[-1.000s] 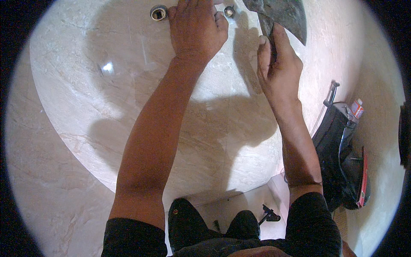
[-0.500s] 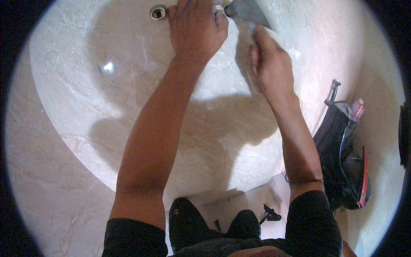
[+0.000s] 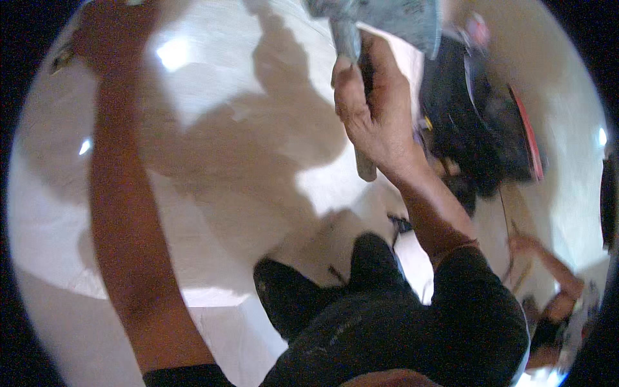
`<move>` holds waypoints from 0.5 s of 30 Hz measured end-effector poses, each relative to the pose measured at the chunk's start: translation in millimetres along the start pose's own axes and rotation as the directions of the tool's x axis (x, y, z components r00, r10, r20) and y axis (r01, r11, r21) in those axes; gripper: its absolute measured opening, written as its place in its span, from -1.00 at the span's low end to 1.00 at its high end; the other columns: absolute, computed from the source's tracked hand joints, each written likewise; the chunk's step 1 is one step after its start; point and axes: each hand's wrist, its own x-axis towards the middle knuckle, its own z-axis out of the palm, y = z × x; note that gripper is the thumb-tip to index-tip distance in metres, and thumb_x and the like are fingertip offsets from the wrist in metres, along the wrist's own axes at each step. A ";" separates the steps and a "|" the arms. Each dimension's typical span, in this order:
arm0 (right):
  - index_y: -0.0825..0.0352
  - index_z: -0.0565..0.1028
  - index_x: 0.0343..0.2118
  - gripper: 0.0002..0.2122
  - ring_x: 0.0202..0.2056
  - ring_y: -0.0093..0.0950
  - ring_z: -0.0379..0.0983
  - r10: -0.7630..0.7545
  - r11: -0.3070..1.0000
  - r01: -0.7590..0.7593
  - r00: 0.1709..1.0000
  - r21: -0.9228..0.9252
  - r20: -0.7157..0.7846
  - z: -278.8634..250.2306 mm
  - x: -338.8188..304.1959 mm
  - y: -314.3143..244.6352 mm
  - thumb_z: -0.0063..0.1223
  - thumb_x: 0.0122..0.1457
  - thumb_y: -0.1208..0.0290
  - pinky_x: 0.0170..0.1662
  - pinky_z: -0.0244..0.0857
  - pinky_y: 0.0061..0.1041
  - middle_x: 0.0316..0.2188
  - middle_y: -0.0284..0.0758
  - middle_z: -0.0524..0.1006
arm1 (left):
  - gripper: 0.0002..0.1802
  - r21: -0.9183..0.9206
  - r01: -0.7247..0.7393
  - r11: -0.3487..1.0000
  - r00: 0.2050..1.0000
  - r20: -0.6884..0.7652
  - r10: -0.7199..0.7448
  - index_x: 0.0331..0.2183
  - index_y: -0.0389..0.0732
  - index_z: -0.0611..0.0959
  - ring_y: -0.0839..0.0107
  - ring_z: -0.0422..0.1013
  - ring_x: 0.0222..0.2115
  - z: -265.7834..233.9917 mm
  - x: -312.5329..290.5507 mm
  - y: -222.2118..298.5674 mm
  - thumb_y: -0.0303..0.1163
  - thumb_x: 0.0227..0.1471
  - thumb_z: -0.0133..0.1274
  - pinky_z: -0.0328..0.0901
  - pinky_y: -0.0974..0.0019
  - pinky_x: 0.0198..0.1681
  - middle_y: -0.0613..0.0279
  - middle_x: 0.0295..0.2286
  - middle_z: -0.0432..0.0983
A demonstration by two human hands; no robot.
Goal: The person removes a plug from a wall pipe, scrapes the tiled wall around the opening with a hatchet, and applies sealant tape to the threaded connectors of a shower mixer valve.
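Note:
My right hand is closed around the handle of a hatchet, gripping it just below the head. Its grey-blue flared blade points right, and the handle's butt pokes out beneath my palm. Part of the head is cut off by the upper edge. At the upper left, my left hand is dark and smeared, over a pale marbled tile surface. A small metal end piece shows beside the left hand's outer edge. The fingers appear curled, but what they hold is hidden.
A black bag with a red edge lies right of my right forearm. A small black stand-like object sits past my knees. At the lower right, another person's arm reaches in. Shadows of me fall across the tiles.
My right hand has lifted the hatchet off toward me, its head now higher in plain sight. The left hand has swung far left, the metal end piece beside it. The whole view has shifted.

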 end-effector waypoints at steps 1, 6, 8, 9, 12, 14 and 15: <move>0.44 0.34 0.09 -0.69 -0.48 -0.65 0.32 -0.158 0.960 0.149 0.987 -0.237 -0.019 -18.6 -18.7 27.4 -0.07 0.34 0.43 -0.44 0.28 -0.56 -0.44 -0.38 0.42 | -0.66 -0.044 0.011 0.999 1.000 -0.002 -0.011 -0.41 -0.11 0.67 0.25 0.49 -0.24 6.8 -2.1 27.0 -0.02 0.14 0.11 0.38 0.10 -0.16 0.12 -0.28 0.61; 0.48 0.39 -0.01 -0.73 -0.39 -0.33 0.50 0.207 0.892 -0.151 0.974 -0.427 0.088 -131.9 -222.3 77.5 -0.16 0.27 0.55 -0.27 0.43 -0.37 -0.40 -0.12 0.49 | -0.86 0.107 -0.033 0.994 0.997 0.066 0.026 -0.49 -0.03 0.70 0.18 0.44 -0.31 -55.2 54.0 25.6 -0.28 -0.02 0.07 0.29 0.02 -0.32 0.26 -0.41 0.53; 0.39 0.38 -0.17 -0.85 -0.71 -0.47 0.36 0.742 0.663 -0.701 0.663 -0.263 0.104 -160.1 -287.5 70.0 -0.19 0.34 0.44 -0.67 0.28 -0.44 -0.63 -0.30 0.39 | -0.86 -0.019 -0.057 0.998 0.990 0.125 0.059 -0.42 -0.01 0.71 0.17 0.44 -0.29 -52.7 62.4 19.9 -0.27 0.01 0.07 0.27 0.03 -0.27 0.24 -0.43 0.50; 0.34 0.36 -0.24 -0.86 -0.81 -0.50 0.29 0.882 0.470 -0.859 0.463 -0.203 0.086 -168.0 -309.0 76.5 -0.20 0.38 0.39 -0.79 0.20 -0.46 -0.70 -0.36 0.32 | -0.87 -0.065 -0.043 0.997 0.992 0.116 0.051 -0.41 -0.04 0.70 0.16 0.43 -0.29 -48.6 58.2 24.3 -0.31 -0.01 0.09 0.27 0.04 -0.26 0.23 -0.42 0.50; 0.34 0.32 -0.25 -0.86 -0.84 -0.51 0.27 0.986 0.163 -0.977 0.158 -0.138 0.042 -195.2 -384.1 91.6 -0.25 0.39 0.39 -0.86 0.18 -0.43 -0.70 -0.33 0.31 | -0.89 -0.153 -0.007 0.988 0.994 0.105 0.023 -0.39 -0.11 0.69 0.14 0.43 -0.28 -55.2 59.4 24.7 -0.41 -0.04 0.11 0.28 0.06 -0.23 0.18 -0.41 0.50; 0.34 0.33 -0.20 -0.87 -0.84 -0.50 0.27 0.998 -0.031 -0.999 -0.029 0.029 0.064 -198.8 -394.6 92.2 -0.24 0.38 0.40 -0.86 0.18 -0.43 -0.69 -0.32 0.32 | -0.89 -0.210 0.012 0.978 0.994 0.105 0.011 -0.39 -0.16 0.68 0.12 0.43 -0.27 -59.5 57.8 20.6 -0.47 -0.06 0.11 0.29 0.06 -0.22 0.15 -0.41 0.50; 0.33 0.33 -0.17 -0.87 -0.84 -0.50 0.27 0.997 -0.049 -0.998 -0.047 0.038 0.068 -201.8 -404.7 96.9 -0.23 0.38 0.40 -0.86 0.19 -0.42 -0.69 -0.32 0.32 | -0.87 -0.219 -0.023 0.976 0.993 0.105 0.047 -0.37 -0.18 0.67 0.10 0.43 -0.28 -61.0 59.7 20.5 -0.50 -0.07 0.11 0.30 0.06 -0.23 0.14 -0.40 0.50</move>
